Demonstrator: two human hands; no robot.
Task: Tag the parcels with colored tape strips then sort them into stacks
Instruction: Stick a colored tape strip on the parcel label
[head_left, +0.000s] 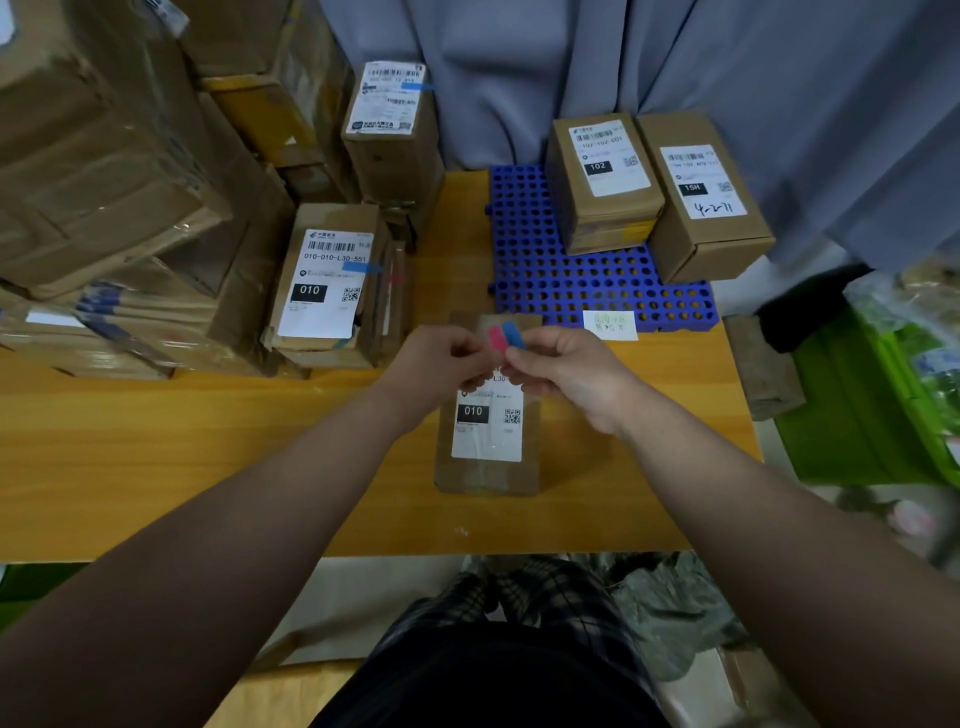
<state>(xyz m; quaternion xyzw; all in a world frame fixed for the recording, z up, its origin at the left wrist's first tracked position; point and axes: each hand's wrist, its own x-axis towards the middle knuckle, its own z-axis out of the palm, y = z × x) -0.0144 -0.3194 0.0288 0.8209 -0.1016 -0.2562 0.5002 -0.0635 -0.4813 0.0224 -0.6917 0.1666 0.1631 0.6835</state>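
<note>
- Head view: both hands meet above the far end of a small parcel (487, 441) that lies flat near the middle of the wooden table (156, 457); they cover the top of its white label, so only "010", a QR code and part of "L30" can be read.
- The left hand (441, 364) and right hand (566, 371) pinch two tape strips between their fingertips, a pink strip (497, 339) and a blue strip (514, 333), side by side and standing up above the fingers; the lower ends of the strips are hidden in the grip.
- Toward the far left corner stands a crowd of cardboard boxes (104, 171), cut off by the picture's edge; a labelled parcel (327, 283) marked "010" in front of them bears a blue tape tag (359, 267).
- At the far right edge a blue perforated tray (545, 280) carries two parcels (660, 192), marked "102" and "15H"; the smaller print is too blurred to read.
- A pale note (609, 325) lies at the tray's near edge, its writing illegible.
- A grey curtain (727, 62) hangs behind the table; green plastic (862, 405) sits beyond the right edge.
</note>
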